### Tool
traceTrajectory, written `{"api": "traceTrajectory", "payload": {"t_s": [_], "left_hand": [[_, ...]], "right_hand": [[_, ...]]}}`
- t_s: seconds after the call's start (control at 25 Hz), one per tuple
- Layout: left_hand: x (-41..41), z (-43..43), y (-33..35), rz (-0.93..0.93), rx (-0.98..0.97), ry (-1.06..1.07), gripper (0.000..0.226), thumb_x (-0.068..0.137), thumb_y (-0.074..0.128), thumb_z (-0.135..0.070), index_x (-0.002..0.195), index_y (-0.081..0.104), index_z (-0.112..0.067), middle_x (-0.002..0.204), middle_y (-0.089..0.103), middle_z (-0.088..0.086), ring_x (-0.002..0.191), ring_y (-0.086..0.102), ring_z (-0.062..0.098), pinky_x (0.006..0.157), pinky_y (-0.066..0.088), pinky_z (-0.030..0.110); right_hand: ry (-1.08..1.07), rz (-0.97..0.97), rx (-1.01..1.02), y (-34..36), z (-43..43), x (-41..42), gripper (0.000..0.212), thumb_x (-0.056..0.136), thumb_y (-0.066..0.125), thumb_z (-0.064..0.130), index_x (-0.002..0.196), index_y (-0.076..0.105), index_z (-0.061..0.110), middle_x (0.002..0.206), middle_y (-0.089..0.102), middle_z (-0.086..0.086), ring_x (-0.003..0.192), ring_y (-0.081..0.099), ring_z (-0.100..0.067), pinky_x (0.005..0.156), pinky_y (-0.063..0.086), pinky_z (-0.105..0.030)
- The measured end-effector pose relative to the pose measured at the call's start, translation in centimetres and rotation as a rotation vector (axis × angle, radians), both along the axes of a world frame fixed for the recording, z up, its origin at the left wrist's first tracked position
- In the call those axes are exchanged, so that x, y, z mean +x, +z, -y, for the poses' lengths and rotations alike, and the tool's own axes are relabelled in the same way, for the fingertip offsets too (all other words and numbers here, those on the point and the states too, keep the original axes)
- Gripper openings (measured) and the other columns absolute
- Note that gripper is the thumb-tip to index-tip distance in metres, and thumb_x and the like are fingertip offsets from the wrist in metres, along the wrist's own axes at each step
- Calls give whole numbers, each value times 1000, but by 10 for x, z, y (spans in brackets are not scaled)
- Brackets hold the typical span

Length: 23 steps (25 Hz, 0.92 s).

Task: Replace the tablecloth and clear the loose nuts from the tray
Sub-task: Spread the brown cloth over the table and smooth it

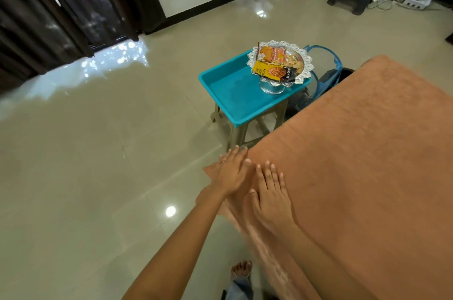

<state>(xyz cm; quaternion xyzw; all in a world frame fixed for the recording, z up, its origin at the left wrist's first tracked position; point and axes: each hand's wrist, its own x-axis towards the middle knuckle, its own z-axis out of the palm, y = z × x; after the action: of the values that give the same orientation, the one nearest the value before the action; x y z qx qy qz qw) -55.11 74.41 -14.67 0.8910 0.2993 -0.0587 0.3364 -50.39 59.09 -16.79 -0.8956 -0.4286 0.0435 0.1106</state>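
An orange-brown tablecloth (355, 152) covers the table at the right and hangs over its near-left corner. My left hand (231, 172) lies flat with straight fingers on that corner. My right hand (272, 198) rests flat on the cloth just beside it, fingers straight. Further back, a silver footed tray (302, 76) stands in a teal plastic tray (232, 93) on a stool. The silver tray holds loose nuts (293, 60), an orange snack packet (272, 53) and a yellow-black almond packet (273, 72).
The stool (239, 131) stands on the shiny tiled floor left of the table. A blue-framed bag (328, 74) sits behind the table corner. Dark curtains hang at the far left; a dark stool and cables are at the far right. My bare foot (241, 269) is near the table.
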Motion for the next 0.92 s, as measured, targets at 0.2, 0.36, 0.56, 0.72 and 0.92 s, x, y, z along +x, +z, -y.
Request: {"api": "traceTrajectory", "payload": {"t_s": [0.2,0.36,0.56,0.72,0.92], "left_hand": [[23,6,-14,-116,233,-19,55,100,11,-46,152,5,-28,160,12,-1,147,9,20,119,3,43],[32,5,-18,-88,285,-43,55,101,11,-43,152,11,-24,159,17,3,147,10,21,119,3,42],[25,39,-1,86,373,-71,58,101,15,-44,153,4,-21,160,3,4,147,-3,18,116,-14,36],[29,63,-13,36,418,-155,63,94,15,-59,151,8,-33,160,5,1,147,0,20,117,-9,44],[40,69,-18,-17,468,-67,70,89,12,-62,152,11,-31,160,10,4,147,6,26,116,-5,52]], "right_hand": [[-79,-37,6,-2,-1,0,63,92,34,42,148,28,14,155,25,-10,146,15,-20,118,9,-42],[-79,-57,68,-2,-3,5,62,94,33,41,148,28,12,155,26,-10,145,18,-21,117,6,-39],[-223,-2,89,3,46,34,62,95,29,39,150,24,11,157,18,-11,146,13,-22,117,7,-43],[-232,-6,-38,-4,106,70,65,92,23,53,151,18,25,158,11,-4,147,7,-20,117,-2,-43],[-336,-49,-51,0,147,90,76,89,18,59,152,14,18,159,6,-9,147,-1,-21,118,-7,-40]]}}
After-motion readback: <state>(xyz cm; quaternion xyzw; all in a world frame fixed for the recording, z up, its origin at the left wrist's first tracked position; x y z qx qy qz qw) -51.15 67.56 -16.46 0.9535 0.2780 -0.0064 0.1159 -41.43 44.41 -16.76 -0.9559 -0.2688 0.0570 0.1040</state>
